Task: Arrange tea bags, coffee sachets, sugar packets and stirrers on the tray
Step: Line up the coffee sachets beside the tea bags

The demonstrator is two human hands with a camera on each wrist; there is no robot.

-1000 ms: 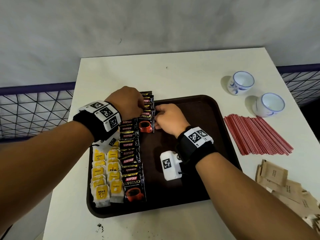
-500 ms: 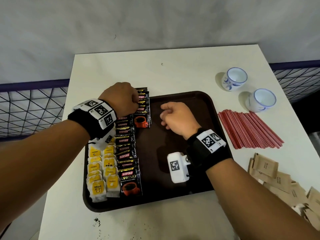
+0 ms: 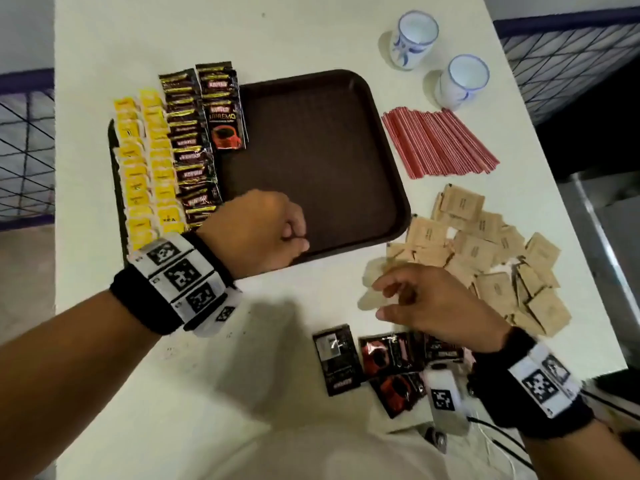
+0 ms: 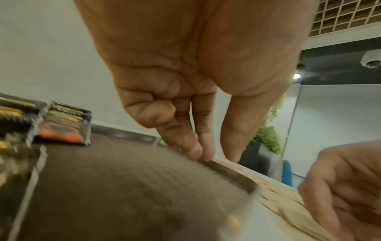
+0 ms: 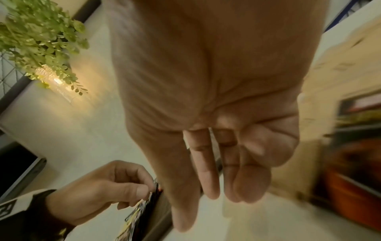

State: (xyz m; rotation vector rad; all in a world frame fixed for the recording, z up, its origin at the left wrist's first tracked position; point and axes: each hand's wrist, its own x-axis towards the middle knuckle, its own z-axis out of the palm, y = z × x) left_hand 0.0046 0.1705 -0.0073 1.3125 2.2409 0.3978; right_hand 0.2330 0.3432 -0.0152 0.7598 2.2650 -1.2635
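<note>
The brown tray holds two columns of yellow tea bags at its left and black coffee sachets beside them, with a shorter second coffee column at the far end. My left hand hovers over the tray's near edge with loosely curled fingers and holds nothing. My right hand is off the tray over the table, fingers relaxed and empty. It hangs between the brown sugar packets and several loose coffee sachets. Red stirrers lie right of the tray.
Two white cups with blue marks stand at the far right of the white table. The tray's middle and right part is bare. The table's right edge runs just past the sugar pile.
Both hands have drawn back from the far coffee column towards me. The left is now at the tray's near edge and the right has left the tray. The head view has tilted down.
</note>
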